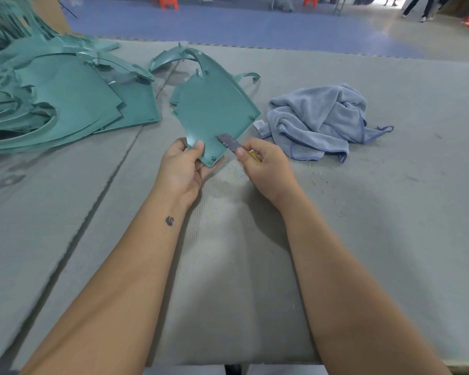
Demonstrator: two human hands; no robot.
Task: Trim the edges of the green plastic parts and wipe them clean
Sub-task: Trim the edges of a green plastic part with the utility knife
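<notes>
Head view: the left hand (183, 169) grips the near corner of a green plastic part (214, 115), thumb on its upper face, fingers curled beneath, holding it tilted above the bench (390, 212). The right hand (266, 169) pinches a grey blade (229, 142) with a yellow handle, the blade tip resting against the part's near right edge. A crumpled blue cloth (320, 120) lies on the bench just right of the part. A pile of green parts (65, 98) sits at far left.
</notes>
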